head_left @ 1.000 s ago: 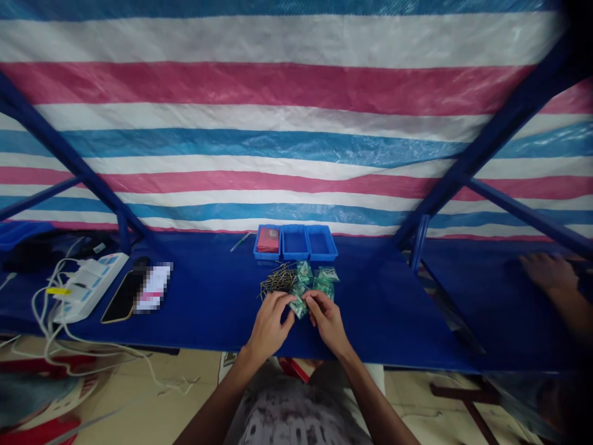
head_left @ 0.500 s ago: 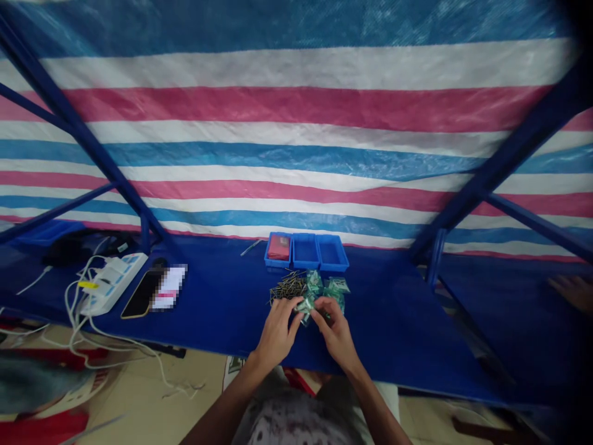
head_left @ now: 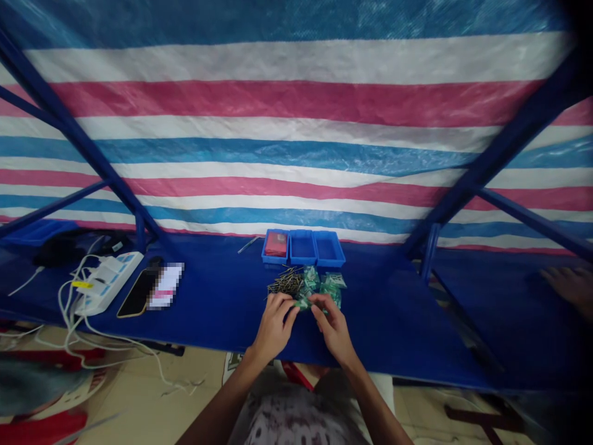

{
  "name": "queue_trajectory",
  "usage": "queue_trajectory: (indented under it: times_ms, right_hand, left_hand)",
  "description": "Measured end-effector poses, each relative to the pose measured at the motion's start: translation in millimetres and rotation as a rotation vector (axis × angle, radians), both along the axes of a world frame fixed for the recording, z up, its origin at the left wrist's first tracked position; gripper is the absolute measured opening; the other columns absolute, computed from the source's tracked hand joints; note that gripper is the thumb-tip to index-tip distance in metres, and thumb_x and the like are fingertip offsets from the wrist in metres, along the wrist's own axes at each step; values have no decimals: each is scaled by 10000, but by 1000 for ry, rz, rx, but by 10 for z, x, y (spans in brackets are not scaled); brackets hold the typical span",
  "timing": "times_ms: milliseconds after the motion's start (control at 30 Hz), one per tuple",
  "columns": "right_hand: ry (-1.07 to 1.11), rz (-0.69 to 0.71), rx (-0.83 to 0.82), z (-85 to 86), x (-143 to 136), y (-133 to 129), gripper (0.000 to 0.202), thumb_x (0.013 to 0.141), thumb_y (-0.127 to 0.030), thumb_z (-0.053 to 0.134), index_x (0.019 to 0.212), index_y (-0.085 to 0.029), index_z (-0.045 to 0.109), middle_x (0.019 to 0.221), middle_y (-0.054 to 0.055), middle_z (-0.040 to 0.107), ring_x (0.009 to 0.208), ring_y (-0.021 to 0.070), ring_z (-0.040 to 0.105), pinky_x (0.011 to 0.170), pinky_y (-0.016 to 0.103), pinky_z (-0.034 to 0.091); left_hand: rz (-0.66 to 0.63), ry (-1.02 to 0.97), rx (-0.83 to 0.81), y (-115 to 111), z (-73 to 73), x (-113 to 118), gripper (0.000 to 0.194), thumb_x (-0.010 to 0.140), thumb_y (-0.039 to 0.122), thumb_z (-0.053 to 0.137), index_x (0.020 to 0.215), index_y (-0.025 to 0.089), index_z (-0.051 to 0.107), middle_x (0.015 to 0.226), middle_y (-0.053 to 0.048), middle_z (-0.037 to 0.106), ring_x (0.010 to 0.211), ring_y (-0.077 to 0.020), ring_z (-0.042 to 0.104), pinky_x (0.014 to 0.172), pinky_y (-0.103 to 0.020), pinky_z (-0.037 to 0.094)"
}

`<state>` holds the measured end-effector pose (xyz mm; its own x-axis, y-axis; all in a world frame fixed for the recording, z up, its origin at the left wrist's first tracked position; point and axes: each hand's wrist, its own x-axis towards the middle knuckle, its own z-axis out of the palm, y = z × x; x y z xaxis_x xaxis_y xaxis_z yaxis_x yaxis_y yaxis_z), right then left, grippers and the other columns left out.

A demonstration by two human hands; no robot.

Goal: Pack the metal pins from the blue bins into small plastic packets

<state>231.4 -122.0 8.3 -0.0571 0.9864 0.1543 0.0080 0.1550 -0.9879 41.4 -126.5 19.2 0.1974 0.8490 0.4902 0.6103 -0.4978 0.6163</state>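
Observation:
Near the front edge of the blue table, my left hand (head_left: 277,320) is closed on a small green packet (head_left: 302,303). My right hand (head_left: 332,324) is at the packet's right side, thumb and fingertips close together; what they grip is too small to make out. Just beyond my left fingers lies a pile of screws (head_left: 286,282). Clear packets with green contents (head_left: 332,287) lie beyond my right hand, and another packet (head_left: 311,277) rests between them and the screws. Behind stand three blue bins; the left bin (head_left: 276,260) holds a red item (head_left: 277,244).
A phone (head_left: 138,293), a pixelated paper (head_left: 165,285) and a white power strip (head_left: 110,283) with cables are on the left. A thin tool (head_left: 248,245) lies left of the bins. Another person's hand (head_left: 567,285) rests at the far right. Blue frame bars slant on both sides.
The packet between my hands has tilted and sits lower, and my right fingertips have shifted. The whole view has moved slightly, and the other person's hand shows more.

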Motion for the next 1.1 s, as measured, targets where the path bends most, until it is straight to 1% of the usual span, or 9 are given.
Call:
queue_trajectory:
  times_ms: [100, 200, 400, 567, 667, 833, 933, 1033, 1100]
  right_hand:
    - [-9, -8, -10, -11, -27, 2, 337, 955, -551, 691, 1105, -251, 661, 964, 46, 671, 761, 199, 595, 594, 270, 459]
    - [30, -20, -22, -33, -33, 16, 327, 955, -533, 703, 1095, -255, 603, 926, 26, 655, 720, 181, 573, 582, 260, 439]
    - [80, -34, -67, -21, 3, 34, 333, 949, -541, 713, 1079, -245, 631, 810, -2, 605, 615, 145, 495, 548, 260, 417]
    - [64, 9, -96, -43, 13, 43, 372, 975, -579, 650, 1074, -225, 706, 791, 24, 655, 611, 157, 503, 531, 273, 421]
    - [65, 27, -92, -78, 24, 49, 368, 1010, -561, 591, 1116, -233, 719, 819, 38, 668, 612, 169, 506, 515, 279, 408]
    - [-47, -25, 16, -74, 16, 41, 271, 950, -484, 713, 1099, -258, 724, 1022, 60, 651, 786, 200, 594, 656, 303, 501]
    - [15, -3, -37, -54, -6, 32, 276, 971, -463, 697, 1165, -274, 647, 965, 33, 638, 703, 174, 566, 597, 284, 474]
    - [69, -22, -65, -50, -4, 32, 288, 966, -467, 703, 1161, -274, 615, 920, 11, 624, 637, 152, 528, 548, 270, 432]
    - [52, -8, -77, -60, 15, 36, 259, 984, -472, 671, 1128, -258, 652, 894, 12, 623, 620, 146, 509, 538, 268, 409]
  left_hand:
    - [-21, -35, -35, -7, -28, 3, 250, 1089, 281, 514, 1305, 260, 640, 1140, -77, 675, 1084, -247, 613, 1005, -451, 508]
    - [3, -85, -59, -21, -40, 11, 398, 1071, 269, 543, 1467, 274, 507, 1156, -77, 678, 1080, -243, 626, 999, -439, 525]
    - [-87, -37, -3, -20, 32, 18, 308, 1008, 111, 504, 1247, 250, 640, 1194, -83, 675, 1152, -247, 608, 1020, -434, 504]
    - [9, -40, -9, 4, 7, -4, 151, 1056, 267, 566, 1152, 251, 681, 1123, -74, 661, 1090, -247, 614, 993, -437, 497]
    - [29, -71, -6, 18, -55, -12, 165, 1082, 298, 531, 1150, 243, 672, 1150, -81, 651, 1109, -247, 611, 1014, -445, 488]
    - [65, -180, -75, 24, -119, -14, 259, 1068, 320, 570, 1317, 254, 585, 1092, -64, 679, 989, -219, 646, 931, -390, 537]
    - [28, -168, -90, 12, -66, -12, 186, 1086, 282, 508, 1229, 254, 623, 1098, -69, 686, 1033, -230, 642, 946, -393, 528]
    - [-31, -128, -77, -1, 19, -1, 297, 1084, 169, 408, 1238, 270, 641, 1132, -73, 687, 1106, -238, 622, 995, -416, 504]
    - [-34, -109, -53, -1, 51, 6, 310, 1053, 145, 454, 1272, 271, 635, 1153, -76, 687, 1117, -246, 617, 1004, -426, 500]
